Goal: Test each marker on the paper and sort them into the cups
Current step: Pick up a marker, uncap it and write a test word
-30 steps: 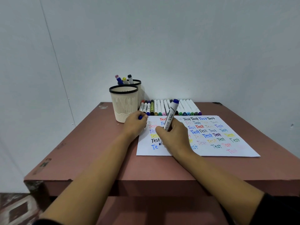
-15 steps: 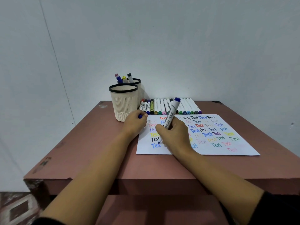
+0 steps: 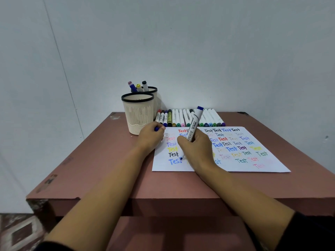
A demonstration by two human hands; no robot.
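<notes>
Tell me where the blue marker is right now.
In the head view, the blue marker is gripped by the right hand over the left half of the paper, tip near the bottom-left blue word.

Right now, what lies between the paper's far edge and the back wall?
A row of markers lies there side by side on the table, as the head view shows.

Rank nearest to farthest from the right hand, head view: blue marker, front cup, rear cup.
1. blue marker: gripped in the right hand.
2. front cup: to the left, farther back.
3. rear cup: behind the front cup, near the wall.
</notes>
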